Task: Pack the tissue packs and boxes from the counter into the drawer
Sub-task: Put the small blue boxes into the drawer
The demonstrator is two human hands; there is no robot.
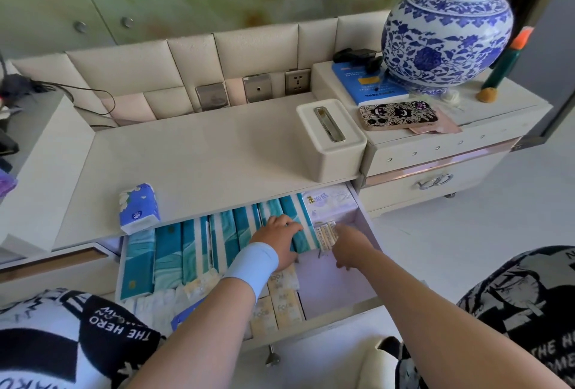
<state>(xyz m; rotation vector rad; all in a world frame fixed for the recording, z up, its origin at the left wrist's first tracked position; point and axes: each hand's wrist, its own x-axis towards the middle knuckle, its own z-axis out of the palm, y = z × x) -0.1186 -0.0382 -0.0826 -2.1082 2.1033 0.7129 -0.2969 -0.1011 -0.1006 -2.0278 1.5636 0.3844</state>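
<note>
The drawer (339,283) stands pulled out under the counter (202,155). A row of teal tissue packs (168,255) fills its left and middle. Small beige packs (286,301) lie at its front, and a white pack (329,203) sits in the back right corner. My left hand (278,241) lies flat on the rightmost teal packs, fingers spread. My right hand (351,247) grips a few small beige packs (325,234) standing on edge beside the teal row. One blue floral tissue pack (138,208) lies at the counter's front edge. A white tissue box (331,139) stands on the counter's right end.
The right front of the drawer floor is bare. On the raised cabinet to the right stand a large blue-and-white vase (445,34), a phone (398,114) and a blue book (367,83). Wall sockets (297,80) sit behind the counter. A cable (93,99) trails at the left.
</note>
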